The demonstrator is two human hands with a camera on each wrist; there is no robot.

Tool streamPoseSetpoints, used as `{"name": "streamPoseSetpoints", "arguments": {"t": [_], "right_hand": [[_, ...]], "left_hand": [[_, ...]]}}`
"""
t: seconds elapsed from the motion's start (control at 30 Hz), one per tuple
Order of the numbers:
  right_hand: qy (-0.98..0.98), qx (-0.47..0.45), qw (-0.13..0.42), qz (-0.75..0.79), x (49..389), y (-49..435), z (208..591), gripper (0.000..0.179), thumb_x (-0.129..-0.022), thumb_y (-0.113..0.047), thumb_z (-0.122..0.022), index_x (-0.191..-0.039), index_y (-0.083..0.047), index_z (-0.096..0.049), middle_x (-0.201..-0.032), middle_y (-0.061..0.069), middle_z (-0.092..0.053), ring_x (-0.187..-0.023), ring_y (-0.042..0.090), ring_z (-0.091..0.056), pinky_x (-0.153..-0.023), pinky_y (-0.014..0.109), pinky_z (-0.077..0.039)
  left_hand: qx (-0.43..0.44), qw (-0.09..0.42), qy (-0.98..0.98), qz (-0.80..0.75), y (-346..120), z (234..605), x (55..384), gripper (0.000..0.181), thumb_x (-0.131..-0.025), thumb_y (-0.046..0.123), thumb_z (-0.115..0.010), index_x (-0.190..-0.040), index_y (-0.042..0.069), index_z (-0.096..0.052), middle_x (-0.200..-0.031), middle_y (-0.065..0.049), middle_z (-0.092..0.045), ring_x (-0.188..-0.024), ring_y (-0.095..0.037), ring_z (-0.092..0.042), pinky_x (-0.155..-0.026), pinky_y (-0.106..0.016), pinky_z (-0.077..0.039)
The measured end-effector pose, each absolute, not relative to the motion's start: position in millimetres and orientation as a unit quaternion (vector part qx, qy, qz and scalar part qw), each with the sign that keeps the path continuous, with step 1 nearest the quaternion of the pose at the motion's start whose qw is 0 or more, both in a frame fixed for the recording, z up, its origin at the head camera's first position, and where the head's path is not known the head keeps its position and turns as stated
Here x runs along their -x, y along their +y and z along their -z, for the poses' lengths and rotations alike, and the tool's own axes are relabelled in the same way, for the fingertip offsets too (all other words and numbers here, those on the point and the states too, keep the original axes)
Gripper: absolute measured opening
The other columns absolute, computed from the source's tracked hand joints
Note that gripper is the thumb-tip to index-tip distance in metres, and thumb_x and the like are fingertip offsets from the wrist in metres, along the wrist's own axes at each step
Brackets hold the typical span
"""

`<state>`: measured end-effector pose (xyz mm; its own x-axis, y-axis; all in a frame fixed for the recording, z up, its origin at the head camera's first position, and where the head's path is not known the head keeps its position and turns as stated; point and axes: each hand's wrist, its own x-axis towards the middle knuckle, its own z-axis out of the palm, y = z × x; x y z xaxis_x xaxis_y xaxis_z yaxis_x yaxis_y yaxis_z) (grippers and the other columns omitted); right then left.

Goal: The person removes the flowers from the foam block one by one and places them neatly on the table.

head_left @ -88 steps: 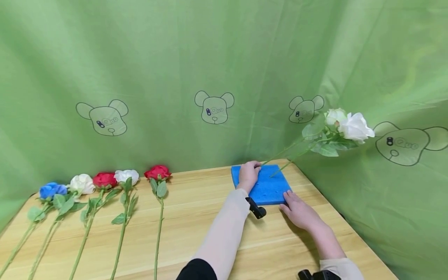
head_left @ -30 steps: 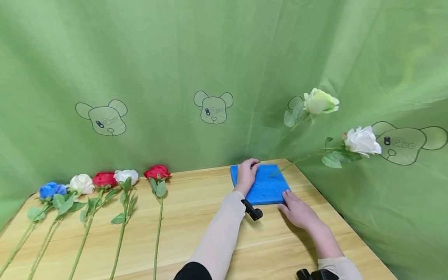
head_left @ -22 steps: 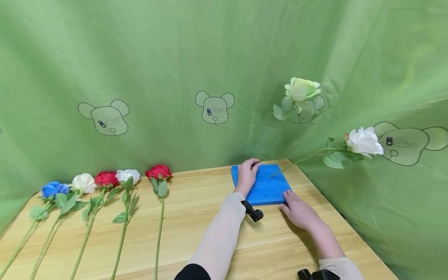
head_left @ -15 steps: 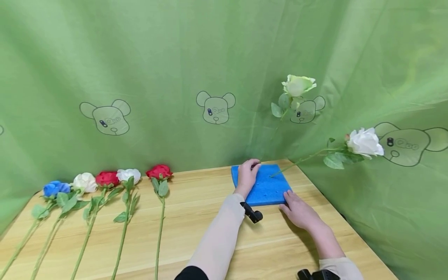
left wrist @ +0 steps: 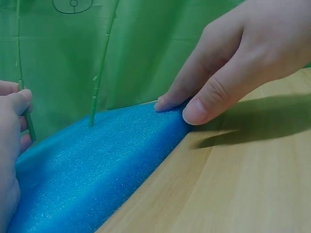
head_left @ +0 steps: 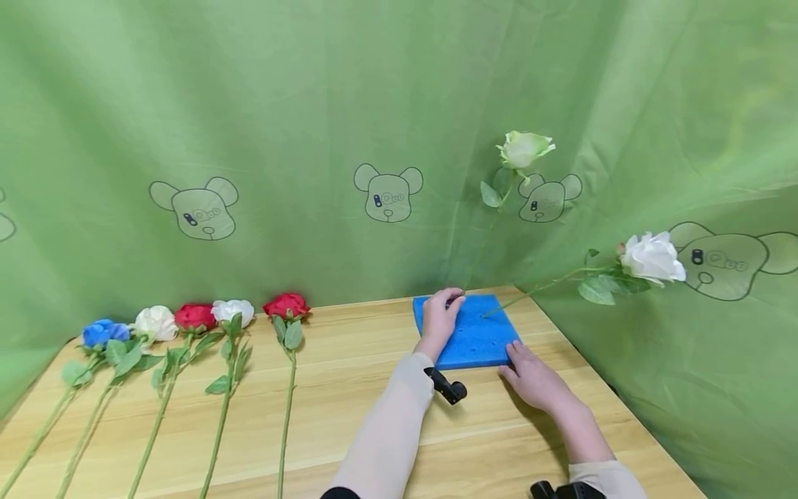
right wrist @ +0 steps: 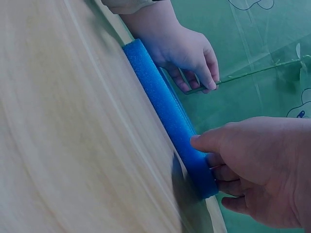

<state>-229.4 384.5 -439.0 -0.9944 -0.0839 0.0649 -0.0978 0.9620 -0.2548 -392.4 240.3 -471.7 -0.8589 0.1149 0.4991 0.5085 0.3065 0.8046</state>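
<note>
My left hand [head_left: 439, 317] pinches the green stem [left wrist: 27, 119] of a pale green-white rose [head_left: 526, 149] over the back left of a blue foam block [head_left: 475, 339]. The stem's lower end shows just below the fingers; whether it touches the foam I cannot tell. The bloom stands high against the curtain. With thumb and fingers, my right hand [head_left: 535, 378] grips the block's near right corner, also seen in the right wrist view. A white rose [head_left: 651, 258] stands stuck in the foam by its stem [left wrist: 99, 80], leaning far right.
Several roses lie side by side on the left of the wooden table [head_left: 337, 409]: a blue rose [head_left: 104, 334], a cream rose [head_left: 156, 324], a red rose [head_left: 195, 316], a white rose [head_left: 233, 312] and another red rose [head_left: 287, 305]. A green curtain [head_left: 299, 104] borders the back and right.
The pale green-white rose in my left hand has swung up and leftward, away from the white rose, to stand steeper. My right hand stays on the foam corner.
</note>
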Motion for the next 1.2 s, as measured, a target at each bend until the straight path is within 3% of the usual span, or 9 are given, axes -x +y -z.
{"name": "streamPoseSetpoints", "arguments": {"t": [0.27, 0.57, 0.87, 1.2], "right_hand": [[-0.99, -0.047, 0.025, -0.133, 229, 385, 441, 0.059, -0.1, -0.024, -0.051, -0.139, 0.017, -0.037, -0.147, 0.039, -0.031, -0.136, 0.054, -0.031, -0.112, 0.062, -0.032], [-0.989, -0.053, 0.027, -0.138, 231, 389, 445, 0.059, -0.1, -0.024, -0.05, -0.139, 0.018, -0.036, -0.147, 0.04, -0.029, -0.136, 0.055, -0.029, -0.112, 0.064, -0.03], [-0.988, -0.059, 0.027, -0.14, 234, 387, 445, 0.059, -0.1, -0.024, -0.05, -0.14, 0.018, -0.036, -0.147, 0.04, -0.029, -0.136, 0.055, -0.029, -0.112, 0.064, -0.03], [-0.988, -0.059, 0.025, -0.141, 234, 390, 445, 0.059, -0.1, -0.024, -0.05, -0.139, 0.018, -0.035, -0.147, 0.041, -0.028, -0.136, 0.056, -0.029, -0.112, 0.065, -0.03]], "left_hand": [[0.189, 0.187, -0.789, 0.554, 232, 475, 384, 0.02, -0.095, 0.024, -0.063, -0.11, 0.014, -0.073, -0.105, -0.002, -0.074, -0.096, -0.012, -0.068, -0.081, -0.019, -0.056], [0.181, 0.187, -0.76, 0.596, 226, 475, 373, 0.02, -0.094, 0.019, -0.065, -0.109, 0.009, -0.073, -0.106, -0.005, -0.075, -0.095, -0.015, -0.069, -0.082, -0.019, -0.056], [0.138, 0.176, -0.745, 0.629, 220, 468, 354, 0.017, -0.092, 0.019, -0.068, -0.104, 0.01, -0.075, -0.096, -0.004, -0.076, -0.083, -0.009, -0.066, -0.071, -0.014, -0.053], [0.127, 0.175, -0.712, 0.668, 218, 461, 325, 0.014, -0.09, 0.015, -0.07, -0.1, 0.007, -0.075, -0.093, -0.007, -0.075, -0.079, -0.008, -0.064, -0.071, -0.015, -0.054]]}}
